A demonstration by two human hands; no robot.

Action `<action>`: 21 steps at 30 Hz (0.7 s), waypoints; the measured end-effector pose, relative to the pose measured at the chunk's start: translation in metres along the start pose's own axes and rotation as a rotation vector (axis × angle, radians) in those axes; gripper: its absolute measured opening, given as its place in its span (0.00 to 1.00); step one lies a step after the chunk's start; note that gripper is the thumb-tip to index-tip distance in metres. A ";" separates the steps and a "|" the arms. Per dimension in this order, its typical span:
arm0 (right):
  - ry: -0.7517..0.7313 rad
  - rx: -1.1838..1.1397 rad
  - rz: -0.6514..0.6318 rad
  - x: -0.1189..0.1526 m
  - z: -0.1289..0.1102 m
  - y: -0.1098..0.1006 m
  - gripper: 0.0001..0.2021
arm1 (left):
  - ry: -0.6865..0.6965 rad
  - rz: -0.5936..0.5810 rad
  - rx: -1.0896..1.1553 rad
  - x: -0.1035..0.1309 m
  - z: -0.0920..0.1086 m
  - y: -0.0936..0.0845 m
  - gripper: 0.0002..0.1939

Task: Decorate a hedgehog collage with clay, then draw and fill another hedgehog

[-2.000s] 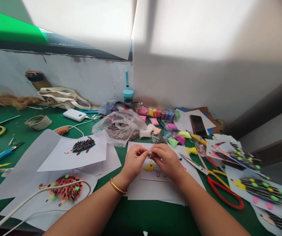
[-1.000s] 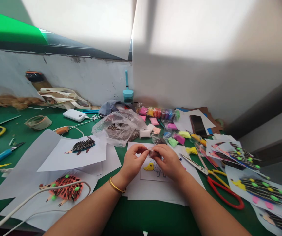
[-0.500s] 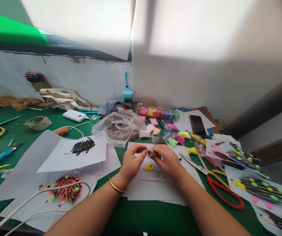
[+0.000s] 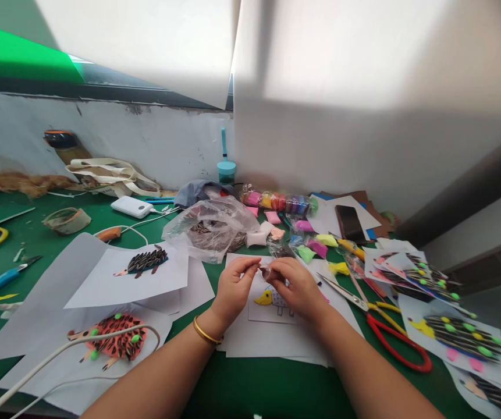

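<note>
My left hand (image 4: 236, 286), with a gold bangle at the wrist, pinches thumb and forefinger at the edge of a small brown piece in clear plastic wrap (image 4: 266, 272). My right hand (image 4: 296, 288) grips the other side of that piece, its fingers curled around and partly hiding it. Below both hands lies a white sheet (image 4: 259, 340) with a smaller card on it. The card bears a hedgehog drawing (image 4: 280, 302), whose head is filled in yellow; my right hand covers part of its body.
Clay packets (image 4: 317, 247) and a plastic bag of seeds (image 4: 213, 230) lie beyond my hands. Red-handled scissors (image 4: 401, 346) rest at the right, near decorated hedgehog pictures (image 4: 464, 337). A white cable (image 4: 53, 354) crosses the left papers. A phone (image 4: 350, 223) lies further back.
My left finger and thumb have shifted slightly at the small wrapped piece, and a little more of its brown part shows. Both hands stay over the drawing.
</note>
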State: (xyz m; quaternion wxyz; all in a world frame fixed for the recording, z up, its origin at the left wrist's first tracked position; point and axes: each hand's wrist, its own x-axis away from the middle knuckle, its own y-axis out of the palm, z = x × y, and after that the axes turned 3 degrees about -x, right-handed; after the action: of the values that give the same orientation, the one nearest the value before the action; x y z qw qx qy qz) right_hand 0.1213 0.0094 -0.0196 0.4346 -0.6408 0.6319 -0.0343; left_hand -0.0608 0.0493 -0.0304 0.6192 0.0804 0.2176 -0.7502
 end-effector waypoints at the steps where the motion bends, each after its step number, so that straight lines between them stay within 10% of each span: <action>1: 0.003 -0.001 -0.001 0.000 0.000 0.000 0.07 | 0.003 -0.005 0.001 0.000 0.000 0.000 0.10; 21: 0.003 0.000 0.029 0.000 0.000 -0.001 0.05 | -0.038 0.017 0.013 -0.001 0.004 -0.001 0.07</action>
State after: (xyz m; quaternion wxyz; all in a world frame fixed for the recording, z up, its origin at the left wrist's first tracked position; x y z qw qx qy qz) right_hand 0.1219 0.0094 -0.0184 0.4341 -0.6316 0.6417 -0.0288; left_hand -0.0611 0.0485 -0.0264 0.6289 0.0718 0.2001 -0.7478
